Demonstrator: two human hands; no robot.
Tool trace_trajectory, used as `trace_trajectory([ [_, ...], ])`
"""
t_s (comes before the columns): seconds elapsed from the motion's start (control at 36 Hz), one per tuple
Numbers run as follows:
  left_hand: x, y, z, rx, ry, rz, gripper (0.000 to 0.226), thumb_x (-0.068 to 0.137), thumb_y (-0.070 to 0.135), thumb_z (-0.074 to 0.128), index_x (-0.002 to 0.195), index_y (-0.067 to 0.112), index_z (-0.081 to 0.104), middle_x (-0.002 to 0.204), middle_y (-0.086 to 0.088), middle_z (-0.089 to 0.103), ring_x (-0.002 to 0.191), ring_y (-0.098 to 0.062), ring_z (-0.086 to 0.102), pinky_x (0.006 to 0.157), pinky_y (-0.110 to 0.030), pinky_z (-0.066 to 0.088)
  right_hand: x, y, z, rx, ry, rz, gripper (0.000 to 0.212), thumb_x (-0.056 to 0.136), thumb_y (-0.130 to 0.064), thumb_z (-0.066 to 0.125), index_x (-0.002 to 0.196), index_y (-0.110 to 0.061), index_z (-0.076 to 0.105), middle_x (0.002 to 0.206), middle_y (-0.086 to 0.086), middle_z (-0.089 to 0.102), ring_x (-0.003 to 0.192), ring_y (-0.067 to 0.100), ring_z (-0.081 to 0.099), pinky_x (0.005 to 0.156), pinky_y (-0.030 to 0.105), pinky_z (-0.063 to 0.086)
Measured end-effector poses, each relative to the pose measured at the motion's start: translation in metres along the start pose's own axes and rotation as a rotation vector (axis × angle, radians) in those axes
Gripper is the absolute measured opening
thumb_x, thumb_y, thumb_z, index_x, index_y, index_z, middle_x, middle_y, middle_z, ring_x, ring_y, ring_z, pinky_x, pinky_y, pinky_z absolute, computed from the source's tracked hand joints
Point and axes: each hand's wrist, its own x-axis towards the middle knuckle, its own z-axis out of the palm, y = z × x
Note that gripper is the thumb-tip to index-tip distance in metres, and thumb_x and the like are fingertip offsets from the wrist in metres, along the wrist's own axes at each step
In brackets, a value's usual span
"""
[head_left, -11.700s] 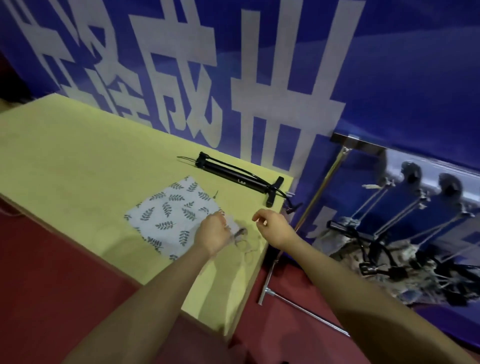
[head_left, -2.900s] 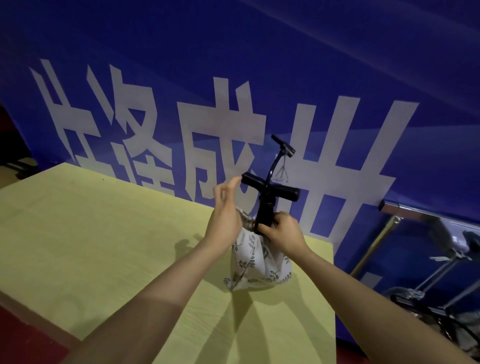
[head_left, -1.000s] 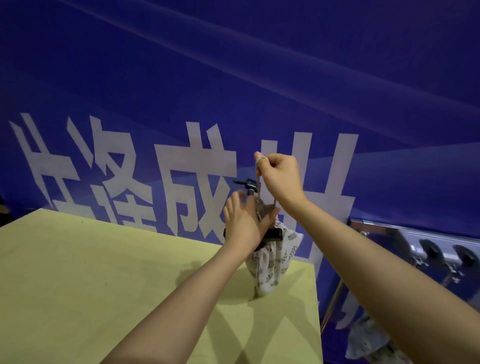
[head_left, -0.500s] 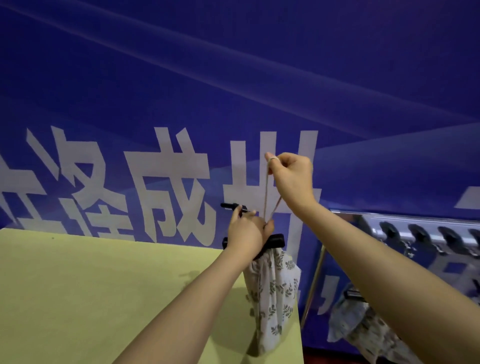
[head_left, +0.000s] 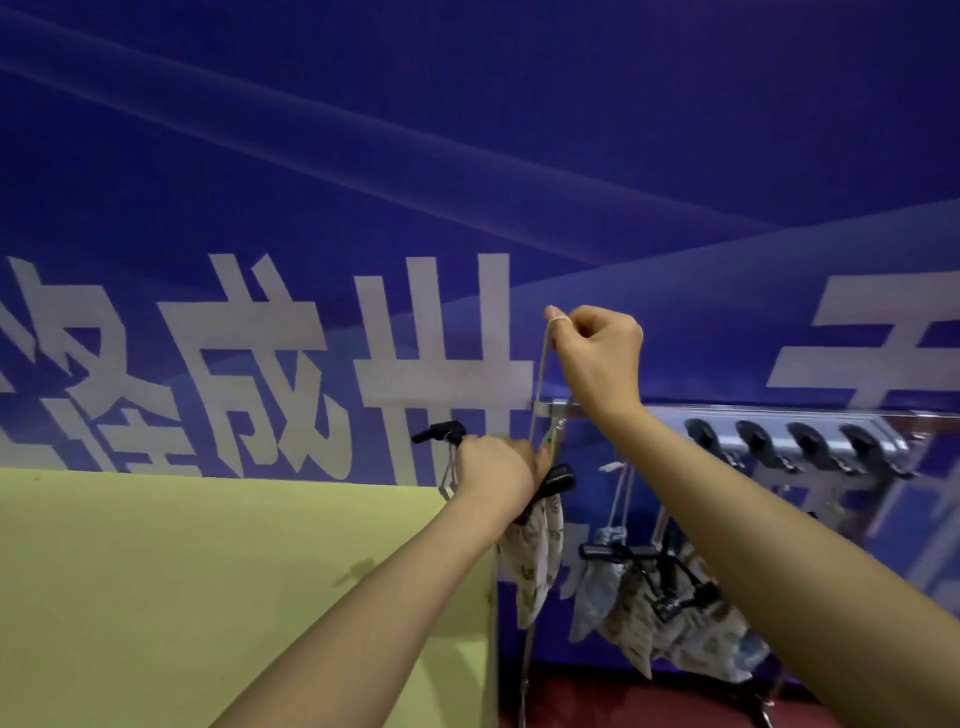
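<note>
Beige cord (head_left: 540, 374) – hold pinched taut in right hand (head_left: 597, 353), grip pouch (head_left: 535, 561) neck with left hand (head_left: 493, 473) – loop over rack (head_left: 779, 418).

A deep blue backdrop (head_left: 467, 130) filled the wall behind, crossed by faint pale streaks and printed with large white characters (head_left: 436, 353) low down. A yellow-green table (head_left: 182, 597) met it along its far edge. Past the table's right edge, a silvery metal rack (head_left: 779, 415) with a row of dark round fittings (head_left: 753, 441) stood against the backdrop, and several patterned cloth bags (head_left: 675, 629) hung beneath it. The floor (head_left: 623, 696) below was dark red. The light was dim and bluish.
</note>
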Motion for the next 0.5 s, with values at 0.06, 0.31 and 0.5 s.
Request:
trace_trajectory([
  [0.06,-0.003,0.028,-0.005,-0.038,-0.059,-0.032,0.037,0.101,0.035,0.030,0.133,0.022,0.045,0.115,-0.008,0.059,0.104,-0.027,0.059,0.076,-0.033,0.037,-0.003,0.008,-0.023,-0.013,-0.033,-0.006,0.049,0.089,-0.024,0.060,0.058,0.013,0.049,0.054,0.030,0.047,0.050,0.021,0.034,0.053,0.040,0.040],
  [0.31,-0.032,0.145,0.023,-0.316,-0.060,-0.037,0.066,0.094,0.062,0.024,0.111,0.010,0.060,0.115,-0.010,0.061,0.104,-0.029,0.061,0.085,-0.037,0.042,-0.043,0.066,-0.121,-0.098,-0.211,0.038,0.048,0.089,-0.019,0.061,0.055,0.010,0.044,0.048,0.021,0.038,0.048,0.021,0.032,0.050,0.034,0.032],
  [0.5,-0.034,0.232,0.042,-0.854,-0.361,0.006,0.047,0.095,0.051,0.039,0.076,0.012,0.056,0.075,-0.009,0.059,0.075,-0.029,0.061,0.069,-0.035,0.049,-0.085,0.118,-0.204,-0.201,-0.340,0.170,0.048,0.089,-0.019,0.061,0.054,0.009,0.047,0.047,0.023,0.037,0.046,0.016,0.034,0.051,0.024,0.035],
])
